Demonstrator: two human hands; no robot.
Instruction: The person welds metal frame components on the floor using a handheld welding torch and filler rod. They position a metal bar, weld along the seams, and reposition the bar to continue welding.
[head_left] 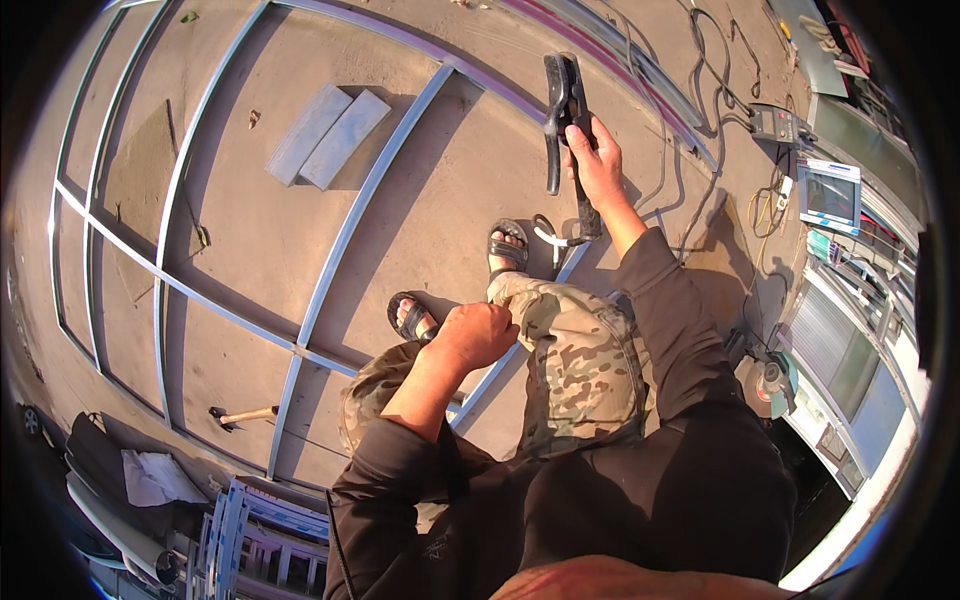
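Head view: looking down from above on a squatting worker over a metal frame [330, 250] laid flat on a concrete floor [450, 170].
Right hand [598, 165]: stretched out beyond the frame's near rail, fingers clamped shut around a black welding clamp [565, 110]; held up off the floor, likely for a clear look at its jaws.
Clamp jaws: standing a little apart, biting nothing.
Left hand [478, 335]: curled into a loose fist, resting on the camouflage trousers [580, 350] at the knee, right over the frame rail; probably a brace for balance. Nothing visible inside the fist, though its inner side stays hidden.
Feet: black sandals [508, 245] planted just inside the frame's corner.
Hammer [240, 415]: lying inside the frame's lower bay, well apart from both hands.
Two grey slabs [330, 135]: side by side inside the frame's upper bay.
Cables [715, 100]: trailing outside the frame toward a small grey box [778, 125].
Angle grinder [768, 385]: outside the frame, partly behind the right sleeve.
Hard to tell: the white object below the clamp, and the pile at the frame's lower edge.
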